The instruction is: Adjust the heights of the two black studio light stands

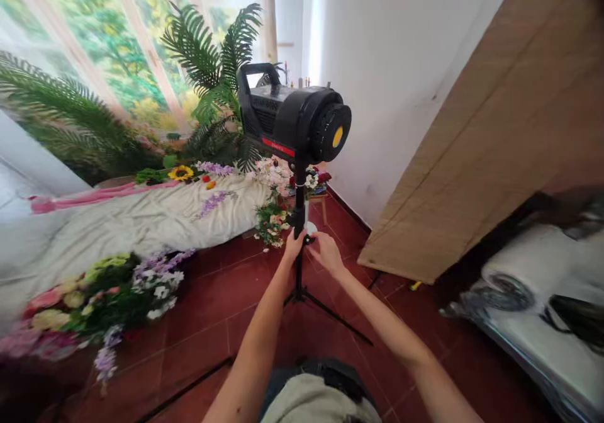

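A black studio light (283,114) with a top handle and a yellow disc in its round front sits on a black light stand (299,275). My left hand (293,247) is wrapped round the stand's pole below the light. On the pole's right side, my right hand (327,253) has its thumb and fingers closed at a small dark knob (309,239), partly covered by the fingers. Behind the pole at that height shows a small white round thing that I cannot make out. The stand's legs are spread on the floor.
Left, a cream cloth (141,221) bears flowers and a sunflower (181,172). A bouquet (80,303) lies nearer. Palm fronds (198,58) rise behind. A wooden panel (448,140) leans right, beside plastic-wrapped rolls (528,265). A black pole (189,388) crosses the red tiled floor.
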Motion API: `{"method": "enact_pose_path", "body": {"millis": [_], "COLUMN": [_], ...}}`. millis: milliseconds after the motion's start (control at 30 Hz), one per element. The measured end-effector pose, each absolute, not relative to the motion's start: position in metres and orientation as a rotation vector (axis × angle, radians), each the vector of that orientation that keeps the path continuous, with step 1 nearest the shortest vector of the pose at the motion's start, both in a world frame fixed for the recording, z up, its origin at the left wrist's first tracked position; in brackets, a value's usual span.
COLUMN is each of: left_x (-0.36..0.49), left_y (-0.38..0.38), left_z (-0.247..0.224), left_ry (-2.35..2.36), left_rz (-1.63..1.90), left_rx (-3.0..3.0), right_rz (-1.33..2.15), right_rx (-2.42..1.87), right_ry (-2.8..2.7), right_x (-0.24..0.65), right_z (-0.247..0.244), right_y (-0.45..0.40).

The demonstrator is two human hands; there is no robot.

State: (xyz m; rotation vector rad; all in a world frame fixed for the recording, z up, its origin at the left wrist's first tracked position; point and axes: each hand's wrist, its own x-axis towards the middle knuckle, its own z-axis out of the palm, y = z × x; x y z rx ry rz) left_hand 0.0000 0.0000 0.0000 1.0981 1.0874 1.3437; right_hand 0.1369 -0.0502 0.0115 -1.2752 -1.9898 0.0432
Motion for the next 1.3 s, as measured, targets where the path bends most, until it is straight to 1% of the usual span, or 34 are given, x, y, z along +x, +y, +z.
{"method": "enact_pose_path", "body": {"millis": [167,333,433,700,867,967,1067,1133,1233,1300], "left_x": [0.001,0.003,0.005,0.01,0.015,0.01,-0.02,-0.055,-0.122,-0.169], "left_y": [0.0,0.005,0.003,-0.005,0.0,-0.01,-0.051,-0.104,-0.216,-0.303], "left_z": [-0.002,-0.009,-0.006,0.007,-0.004,-0.023,-0.06,-0.095,-0.149,-0.175], "left_ry": [1.088,1.071,1.07,1.108,1.136,1.13,1.159,1.309,1.592,1.872], "left_rz": [1.343,1.367,1.366,1.382,1.417,1.472,1.428,1.251,0.943,0.768], "left_rx": [1.105,1.127,1.121,1.01,1.008,1.012,1.048,1.057,0.876,0.658], "right_rz": [0.028,0.138,0.267,0.667,0.706,0.693,0.699,0.701,0.673,0.65], "right_rx": [-1.347,-1.309,-1.343,-1.39,-1.333,-1.352,-1.356,-1.34,-1.342,-1.352], "right_ry": [-1.91,-1.957,-1.92,-1.581,-1.525,-1.449,-1.356,-1.295,-1.248,-1.237], "right_x": [0.134,0.136,0.137,0.142,0.141,0.136,0.13,0.125,0.118,0.115], "right_z": [0.013,0.02,0.023,0.028,0.024,0.017,0.008,0.004,-0.001,-0.003], "right_y": [-0.049,-0.049,-0.046,-0.029,-0.03,-0.035,-0.038,-0.04,-0.046,-0.051]}}
